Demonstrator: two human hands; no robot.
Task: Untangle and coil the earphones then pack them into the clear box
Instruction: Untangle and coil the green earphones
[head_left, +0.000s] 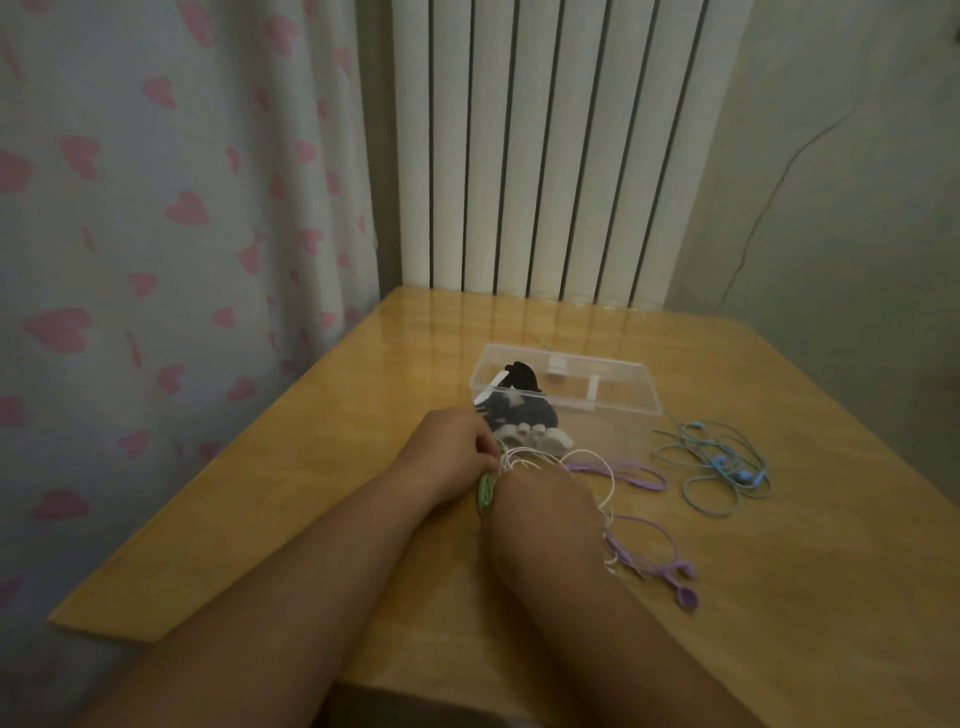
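The clear box (613, 371) stands open on the wooden table (779, 571), with black earphones (519, 405) and a white bundle (540, 439) inside. My left hand (449, 457) and my right hand (540, 504) meet just in front of the box. Between them is a green coil (485, 493) and a tangle of thin white cord (524, 460). My left fingers curl around the cords. My right hand's fingers are hidden under its back. Purple earphones (670, 566) trail to the right of my right wrist. Blue earphones (727, 467) lie loose at the right of the box.
A white radiator (545, 156) stands behind the table's far edge. A curtain with pink hearts (156, 234) hangs at the left. The table's left edge runs diagonally near my left forearm.
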